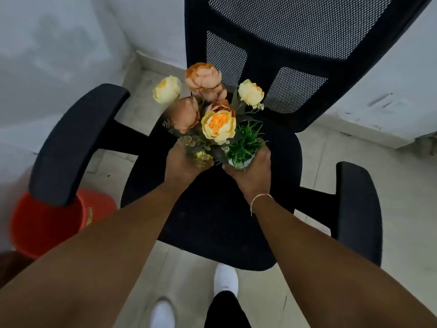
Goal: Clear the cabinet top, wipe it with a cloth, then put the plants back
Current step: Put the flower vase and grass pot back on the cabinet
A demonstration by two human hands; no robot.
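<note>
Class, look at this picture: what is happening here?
A person stands over a black office chair. The left hand holds a bunch of orange and yellow flowers; the right hand grips a small white pot of green grass. Both plants are over the chair seat; whether they rest on it cannot be told. An orange bucket stands on the floor to the left.

A bouquet of orange and yellow flowers (205,107) stands upright beside a small green grass plant (244,145).

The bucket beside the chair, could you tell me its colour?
Orange-red bucket, seen in the head view.
</note>
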